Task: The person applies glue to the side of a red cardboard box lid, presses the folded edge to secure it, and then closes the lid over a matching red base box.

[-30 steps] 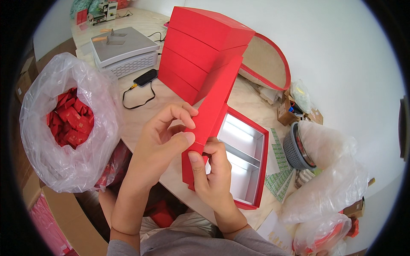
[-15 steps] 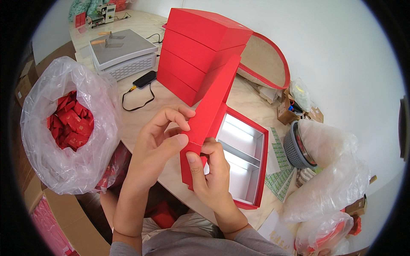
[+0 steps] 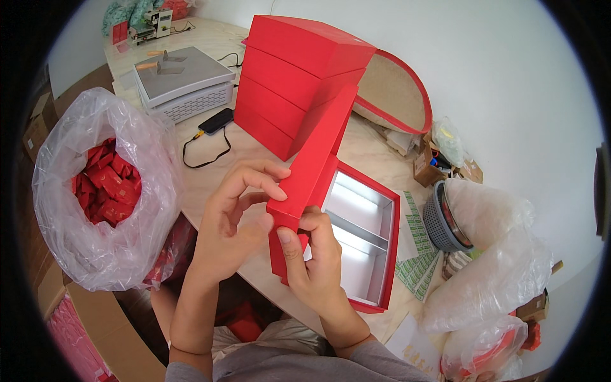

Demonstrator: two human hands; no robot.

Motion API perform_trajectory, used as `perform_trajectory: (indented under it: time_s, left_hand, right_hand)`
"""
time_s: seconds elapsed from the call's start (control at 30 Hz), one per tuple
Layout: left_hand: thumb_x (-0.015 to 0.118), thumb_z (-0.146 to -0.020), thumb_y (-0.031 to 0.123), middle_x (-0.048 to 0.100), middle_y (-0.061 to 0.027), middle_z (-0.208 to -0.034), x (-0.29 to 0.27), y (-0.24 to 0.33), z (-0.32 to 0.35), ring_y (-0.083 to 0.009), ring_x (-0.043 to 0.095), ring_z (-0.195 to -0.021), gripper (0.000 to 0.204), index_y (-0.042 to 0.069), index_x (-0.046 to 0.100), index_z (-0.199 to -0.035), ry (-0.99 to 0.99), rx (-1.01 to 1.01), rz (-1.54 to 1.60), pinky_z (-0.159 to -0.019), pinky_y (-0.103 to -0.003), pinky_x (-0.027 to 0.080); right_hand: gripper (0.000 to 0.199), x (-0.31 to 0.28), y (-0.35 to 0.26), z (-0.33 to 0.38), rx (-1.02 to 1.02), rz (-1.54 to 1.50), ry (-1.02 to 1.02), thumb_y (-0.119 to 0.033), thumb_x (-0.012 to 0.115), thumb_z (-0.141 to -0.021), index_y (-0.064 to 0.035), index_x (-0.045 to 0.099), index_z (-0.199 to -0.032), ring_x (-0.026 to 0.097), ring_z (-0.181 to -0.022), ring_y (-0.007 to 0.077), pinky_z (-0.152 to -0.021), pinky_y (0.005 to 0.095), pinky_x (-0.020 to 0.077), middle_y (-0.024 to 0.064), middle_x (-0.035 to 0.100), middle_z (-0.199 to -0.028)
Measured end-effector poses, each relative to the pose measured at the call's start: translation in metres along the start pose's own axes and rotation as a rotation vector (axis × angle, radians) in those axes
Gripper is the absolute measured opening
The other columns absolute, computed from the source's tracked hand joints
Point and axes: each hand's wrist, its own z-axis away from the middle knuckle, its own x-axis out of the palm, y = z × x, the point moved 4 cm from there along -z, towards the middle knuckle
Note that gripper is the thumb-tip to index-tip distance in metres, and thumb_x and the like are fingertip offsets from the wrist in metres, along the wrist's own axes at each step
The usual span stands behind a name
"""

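A red box lid point(image 3: 310, 169) stands tilted on edge, its near corner toward me. My right hand point(image 3: 310, 258) grips that corner from below, its thumb on the outer side and its index finger bent over the edge. My left hand point(image 3: 232, 223) is curled at the same corner from the left. Its fingertips rest against the lid's narrow side, and its slightly blurred thumb is at the corner. Beside the lid on the right lies the open red box point(image 3: 396, 242), lined in silvery white and split by a divider into two bare compartments.
Behind stands a stack of red boxes point(image 3: 286, 76). A plastic bag of red packets point(image 3: 108, 181) is on the left. Farther back are a grey sealing machine point(image 3: 184, 83) and a phone point(image 3: 216, 121) with its cable. A grey basket point(image 3: 439, 223) and plastic bags point(image 3: 490, 267) sit right.
My left thumb has come off the lid's narrow side and moved down and left to the corner. The lid and my right hand have hardly moved.
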Motion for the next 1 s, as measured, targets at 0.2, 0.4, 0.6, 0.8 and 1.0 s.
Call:
perform_trajectory:
  time_s: [0.2, 0.4, 0.6, 0.8, 1.0]
  left_hand:
    - [0.06, -0.079, 0.007, 0.051, -0.0097, -0.116, 0.0006, 0.0011, 0.0009, -0.0189, 0.049, -0.113, 0.017, 0.005, 0.057, -0.095, 0.024, -0.008, -0.014, -0.092, -0.037, 0.042]
    - [0.06, -0.077, 0.003, 0.052, -0.0102, -0.116, 0.0026, 0.0009, 0.0026, -0.0183, 0.05, -0.112, 0.018, 0.005, 0.057, -0.095, 0.044, 0.016, -0.078, -0.092, -0.036, 0.043]
    - [0.061, -0.078, 0.004, 0.052, -0.0109, -0.115, 0.0005, -0.001, 0.0038, -0.0185, 0.05, -0.112, 0.017, 0.005, 0.057, -0.095, 0.026, 0.043, -0.044, -0.092, -0.036, 0.043]
    - [0.062, -0.081, 0.005, 0.052, -0.011, -0.115, 0.0035, -0.001, 0.003, -0.0186, 0.051, -0.111, 0.015, 0.004, 0.057, -0.095, 0.061, 0.042, -0.053, -0.091, -0.036, 0.043]
    - [0.062, -0.082, 0.005, 0.052, -0.0114, -0.115, 0.0016, -0.0028, 0.0043, -0.0186, 0.053, -0.108, 0.016, 0.004, 0.058, -0.097, 0.037, 0.083, -0.091, -0.091, -0.034, 0.044]
  right_hand:
    - [0.015, 0.0009, -0.0013, -0.0005, -0.002, 0.012, -0.002, 0.001, 0.059, -0.086, 0.0031, 0.045, -0.093, 0.053, -0.07, 0.0331, -0.062, 0.0317, 0.0441, 0.0199, 0.052, -0.086]
    - [0.015, 0.0007, -0.0015, -0.0014, -0.01, -0.011, 0.006, 0.001, 0.058, -0.086, 0.0031, 0.045, -0.093, 0.054, -0.07, 0.0328, -0.063, 0.0316, 0.0446, 0.0197, 0.053, -0.087]
    - [0.015, 0.0006, -0.0018, -0.0014, -0.002, -0.004, 0.0, 0.002, 0.058, -0.086, 0.0029, 0.045, -0.093, 0.055, -0.07, 0.032, -0.063, 0.0309, 0.0447, 0.0195, 0.053, -0.088]
    - [0.015, 0.0002, 0.0002, 0.0003, -0.001, 0.014, 0.0, 0.002, 0.058, -0.086, 0.003, 0.045, -0.093, 0.054, -0.068, 0.0316, -0.061, 0.0311, 0.044, 0.0196, 0.053, -0.088]
    - [0.015, 0.0004, 0.0002, -0.0002, -0.02, 0.019, 0.007, 0.002, 0.059, -0.086, 0.0028, 0.045, -0.094, 0.053, -0.067, 0.0314, -0.059, 0.031, 0.0438, 0.0196, 0.053, -0.088]
